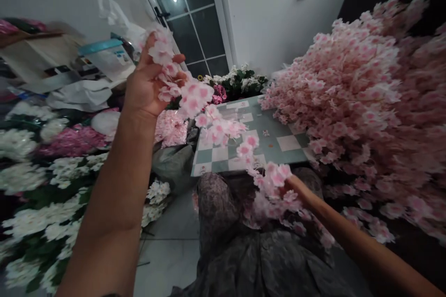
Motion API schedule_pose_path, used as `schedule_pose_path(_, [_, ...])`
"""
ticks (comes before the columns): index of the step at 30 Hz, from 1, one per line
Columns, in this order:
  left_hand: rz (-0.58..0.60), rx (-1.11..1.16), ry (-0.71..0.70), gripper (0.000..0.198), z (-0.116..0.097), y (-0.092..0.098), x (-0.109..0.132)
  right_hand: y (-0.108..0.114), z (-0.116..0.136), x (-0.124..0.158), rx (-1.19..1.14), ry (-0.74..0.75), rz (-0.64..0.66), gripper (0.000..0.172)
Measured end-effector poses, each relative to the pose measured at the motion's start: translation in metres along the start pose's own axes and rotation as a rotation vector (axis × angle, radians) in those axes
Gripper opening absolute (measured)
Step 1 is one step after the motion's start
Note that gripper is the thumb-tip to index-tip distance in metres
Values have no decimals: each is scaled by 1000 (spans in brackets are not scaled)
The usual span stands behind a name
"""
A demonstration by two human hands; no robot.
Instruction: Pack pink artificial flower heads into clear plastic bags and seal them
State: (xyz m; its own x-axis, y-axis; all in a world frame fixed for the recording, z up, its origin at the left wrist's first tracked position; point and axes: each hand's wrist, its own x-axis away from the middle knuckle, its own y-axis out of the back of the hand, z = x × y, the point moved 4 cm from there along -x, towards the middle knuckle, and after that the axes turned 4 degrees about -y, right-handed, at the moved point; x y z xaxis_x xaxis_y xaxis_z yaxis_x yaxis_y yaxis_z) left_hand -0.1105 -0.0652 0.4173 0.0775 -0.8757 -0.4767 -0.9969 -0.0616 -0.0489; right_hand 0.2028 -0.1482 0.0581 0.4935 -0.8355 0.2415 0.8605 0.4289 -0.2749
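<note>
A long spray of pale pink artificial cherry blossoms stretches diagonally between my hands, above a checked tabletop. My left hand is raised at the upper left, its fingers curled around the spray's upper end, with blossoms in front of the palm. Low on the right, over my lap, my right hand is closed on the spray's lower part, and blossoms cover most of its fingers. More pink blossoms hang below that hand, near my knees. The stem itself is mostly hidden by petals.
A large mass of pink blossom sprays leans over the table's right side. White flowers with green leaves fill the left floor. Behind them are a plastic tub with a blue lid and bags. A glazed door stands at the back.
</note>
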Motion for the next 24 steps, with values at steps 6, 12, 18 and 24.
schedule_pose_path(6, [93,-44,71,81,24,-10,12,1,128,50,432,234,89,53])
schedule_pose_path(12, [360,4,62,83,40,-59,28,-45,255,66,961,601,131,34])
schedule_pose_path(18, [565,15,102,78,46,-100,52,-77,294,50,1223,787,41,24])
schedule_pose_path(24, [615,14,117,76,57,-112,83,-51,257,21,762,570,190,25])
